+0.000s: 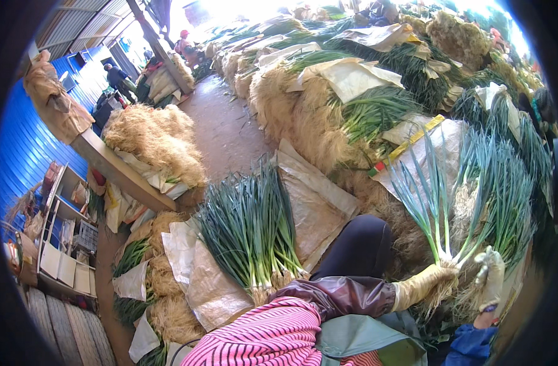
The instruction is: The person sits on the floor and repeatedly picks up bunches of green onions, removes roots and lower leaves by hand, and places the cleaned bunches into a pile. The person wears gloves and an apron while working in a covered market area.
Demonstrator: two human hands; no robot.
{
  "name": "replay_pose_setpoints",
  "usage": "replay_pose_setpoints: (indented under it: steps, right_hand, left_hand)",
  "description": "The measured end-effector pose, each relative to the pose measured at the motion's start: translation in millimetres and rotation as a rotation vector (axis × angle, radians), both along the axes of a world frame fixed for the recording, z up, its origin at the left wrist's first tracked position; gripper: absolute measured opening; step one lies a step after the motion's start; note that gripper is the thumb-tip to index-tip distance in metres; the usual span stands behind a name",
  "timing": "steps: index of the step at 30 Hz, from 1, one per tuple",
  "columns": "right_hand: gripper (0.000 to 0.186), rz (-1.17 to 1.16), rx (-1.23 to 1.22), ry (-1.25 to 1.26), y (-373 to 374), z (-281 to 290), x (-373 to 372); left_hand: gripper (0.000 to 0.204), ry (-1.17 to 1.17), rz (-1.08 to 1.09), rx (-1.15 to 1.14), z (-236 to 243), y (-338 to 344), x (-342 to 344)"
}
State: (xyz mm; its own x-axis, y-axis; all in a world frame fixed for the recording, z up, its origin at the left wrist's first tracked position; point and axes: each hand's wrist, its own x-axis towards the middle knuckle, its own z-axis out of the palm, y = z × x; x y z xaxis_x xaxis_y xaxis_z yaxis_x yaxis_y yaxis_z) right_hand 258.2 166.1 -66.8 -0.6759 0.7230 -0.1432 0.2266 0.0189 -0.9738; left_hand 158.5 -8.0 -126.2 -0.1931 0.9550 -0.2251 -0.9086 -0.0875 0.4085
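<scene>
My left hand [422, 287], in a cream glove below a dark brown sleeve cover, reaches right and grips several green onions [439, 235] near their roots. Their pale stems and long green leaves fan upward. Close beside, my right hand [490, 277] in a pale grey glove is raised from a blue sleeve, fingers apart and slightly curled, with nothing visible in them. More green onions [511, 189] lie right behind it. A laid-out bundle of green onions [248, 226] rests left of my bent knee, roots toward me, on light sheeting [215, 290].
Large heaps of green onions with roots outward [303, 116] fill the back and right, partly covered by pale sheets. A yellow strip [407, 146] lies across the near heap. At left are a slanted post [117, 161], shelves [65, 244] and a blue wall. Other people [117, 78] are farther back.
</scene>
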Motion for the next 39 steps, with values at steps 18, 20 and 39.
replay_pose_setpoints:
  steps: [18, 20, 39]
  right_hand:
    - [0.024, -0.094, 0.080, -0.109, 42, -67, -34]
    - [0.023, -0.094, 0.097, 0.060, 53, -85, -27]
    - [0.017, 0.173, 0.556, 0.239, -80, 28, -10]
  left_hand:
    - [0.019, 0.283, 0.025, -0.026, -65, 15, 37]
    - [0.019, 0.086, -0.141, -0.038, -9, -8, 23]
    - [0.022, 0.138, 0.131, 0.019, 12, -7, -14]
